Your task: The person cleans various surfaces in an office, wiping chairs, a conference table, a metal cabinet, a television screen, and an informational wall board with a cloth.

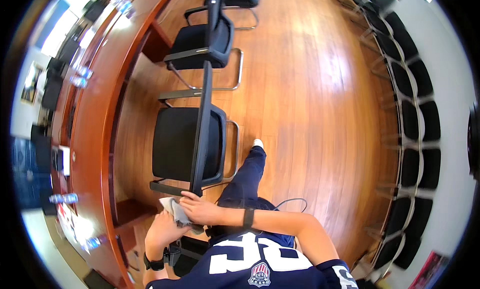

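Observation:
A light grey cloth (180,214) is bunched between both hands, beside the front of the body. My left hand (162,229), with a black watch at the wrist, grips its lower left side. My right hand (198,210), wearing a black wristband, holds the cloth from the right, index finger extended towards the near armrest (168,188) of a black office chair (176,142). Whether that finger touches the chair cannot be told. The chair's backrest top bar (200,139) runs just beyond the hands. Part of the cloth is hidden under the fingers.
A long reddish wooden table (99,139) curves along the left, bearing water bottles (69,198) and papers. More black chairs (191,45) stand beside it. Part of another chair (187,253) is below my hands. Linked black seats (410,131) line the right wall. A cable (296,199) shows near my legs.

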`<state>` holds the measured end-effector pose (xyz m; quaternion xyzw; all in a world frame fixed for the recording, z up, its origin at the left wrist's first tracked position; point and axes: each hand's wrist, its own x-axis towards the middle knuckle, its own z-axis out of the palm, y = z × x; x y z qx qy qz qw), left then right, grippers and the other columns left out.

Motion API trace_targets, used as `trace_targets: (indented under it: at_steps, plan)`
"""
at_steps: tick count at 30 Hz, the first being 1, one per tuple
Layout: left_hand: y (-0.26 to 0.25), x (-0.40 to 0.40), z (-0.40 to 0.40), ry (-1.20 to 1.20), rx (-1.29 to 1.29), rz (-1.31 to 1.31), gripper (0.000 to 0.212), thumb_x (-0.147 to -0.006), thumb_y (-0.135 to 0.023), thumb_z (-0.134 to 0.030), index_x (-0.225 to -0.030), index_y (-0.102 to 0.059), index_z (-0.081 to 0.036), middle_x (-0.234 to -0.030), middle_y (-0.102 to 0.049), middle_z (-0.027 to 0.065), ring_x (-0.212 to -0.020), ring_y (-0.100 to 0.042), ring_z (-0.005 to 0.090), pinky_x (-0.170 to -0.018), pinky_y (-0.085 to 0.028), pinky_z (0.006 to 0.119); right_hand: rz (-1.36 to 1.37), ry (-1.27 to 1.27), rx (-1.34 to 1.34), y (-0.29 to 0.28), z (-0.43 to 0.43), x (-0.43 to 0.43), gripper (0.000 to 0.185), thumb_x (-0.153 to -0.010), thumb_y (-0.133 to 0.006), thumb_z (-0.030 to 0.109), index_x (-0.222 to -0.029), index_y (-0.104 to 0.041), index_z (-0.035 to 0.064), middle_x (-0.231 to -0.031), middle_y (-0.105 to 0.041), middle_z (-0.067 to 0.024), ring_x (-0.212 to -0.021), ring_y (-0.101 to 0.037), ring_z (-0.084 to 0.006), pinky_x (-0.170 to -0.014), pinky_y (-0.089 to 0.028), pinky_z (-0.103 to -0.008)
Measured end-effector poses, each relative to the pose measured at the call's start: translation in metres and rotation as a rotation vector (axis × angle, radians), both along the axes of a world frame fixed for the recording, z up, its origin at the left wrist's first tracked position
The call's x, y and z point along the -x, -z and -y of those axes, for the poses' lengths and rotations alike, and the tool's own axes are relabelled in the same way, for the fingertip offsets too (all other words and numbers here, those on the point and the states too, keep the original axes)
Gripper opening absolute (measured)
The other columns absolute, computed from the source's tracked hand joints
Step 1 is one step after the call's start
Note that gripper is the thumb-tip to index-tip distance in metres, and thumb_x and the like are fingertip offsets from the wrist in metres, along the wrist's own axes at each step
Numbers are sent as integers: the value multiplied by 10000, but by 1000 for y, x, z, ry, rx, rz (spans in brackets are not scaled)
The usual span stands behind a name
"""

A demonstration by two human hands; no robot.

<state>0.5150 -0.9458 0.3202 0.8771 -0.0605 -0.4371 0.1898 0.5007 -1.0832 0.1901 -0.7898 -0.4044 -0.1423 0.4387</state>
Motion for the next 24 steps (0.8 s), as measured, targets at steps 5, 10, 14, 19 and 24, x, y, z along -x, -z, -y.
trace_targets:
  at_steps: [5,10,14,19,24]
  plan:
    - [13,4,15,164,-359,191,535,-675,-711,-420,-953,-622,29,-937,-588,211,-884,-559,317,-831,-402,375,186,-351,38,5,27,-38,281,-743,-484,122,-905,-538,-101,-1029,-553,-220,-1103,-498,-317,-1086,-251,-446]
    - [3,-27,74,-89,-336,340,481,-633,-737,-351,-911,-640,29,-910,-604,194,-922,-559,317,-837,-410,382,215,-406,-12,-7,68,-101,232,-701,-515,116,-831,-546,-74,-916,-569,-183,-983,-533,-313,-1074,-271,-448]
    - [-5,-58,102,-233,-364,245,489,-572,-780,-281,-913,-635,39,-956,-598,203,-941,-555,323,-858,-409,381,199,-574,26,-15,92,-132,215,-691,-521,120,-803,-573,-56,-880,-579,-162,-956,-534,-293,-1060,-288,-452]
    - [-7,-62,121,-439,-310,219,498,-556,-780,-207,-966,-611,21,-984,-589,207,-931,-557,357,-811,-448,407,252,-618,-74,-14,98,-148,207,-612,-551,143,-708,-611,-30,-769,-575,-118,-904,-528,-284,-1041,-311,-464]
    - [-16,-83,156,-515,-371,152,451,-547,-738,-116,-961,-599,-1,-987,-579,199,-913,-564,363,-772,-453,410,239,-790,-62,-15,120,-174,197,-617,-560,152,-716,-623,-6,-793,-581,-93,-940,-507,-274,-1026,-307,-426]
